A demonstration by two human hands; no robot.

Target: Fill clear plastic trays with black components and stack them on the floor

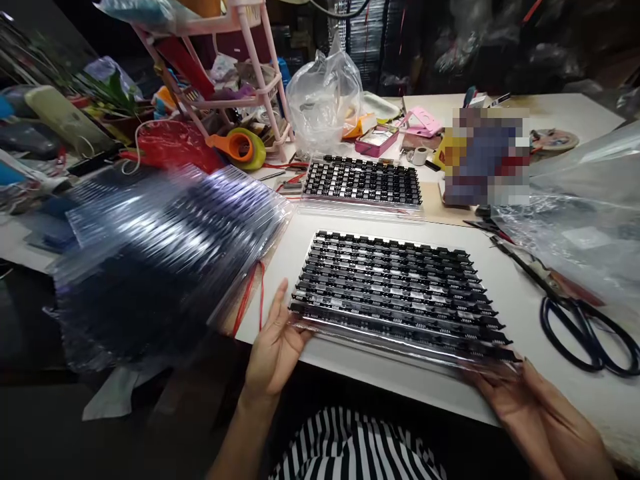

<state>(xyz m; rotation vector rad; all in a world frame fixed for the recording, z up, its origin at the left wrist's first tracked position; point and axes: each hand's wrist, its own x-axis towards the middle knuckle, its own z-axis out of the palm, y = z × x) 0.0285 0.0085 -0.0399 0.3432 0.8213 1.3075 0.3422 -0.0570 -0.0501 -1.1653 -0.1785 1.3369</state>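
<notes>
A clear plastic tray (380, 340) filled with rows of small black parts (395, 287) is over the front of the white tabletop. My left hand (277, 340) grips its near left corner, thumb on the side and fingers underneath. At the near right corner my right hand (540, 407) holds the tray's edge, its fingers partly hidden beneath. Behind it lies a second tray of black parts (363, 183). To the right rest large scissors (575, 320) with dark handles.
Stacked clear plastic trays (170, 247) lean over the table's left edge, with red string (247, 300) beside them. A pink shelf rack (260, 87), a tape dispenser (240, 148) and a clear plastic bag (325, 100) stand behind. More plastic sheeting (575, 207) lies at right.
</notes>
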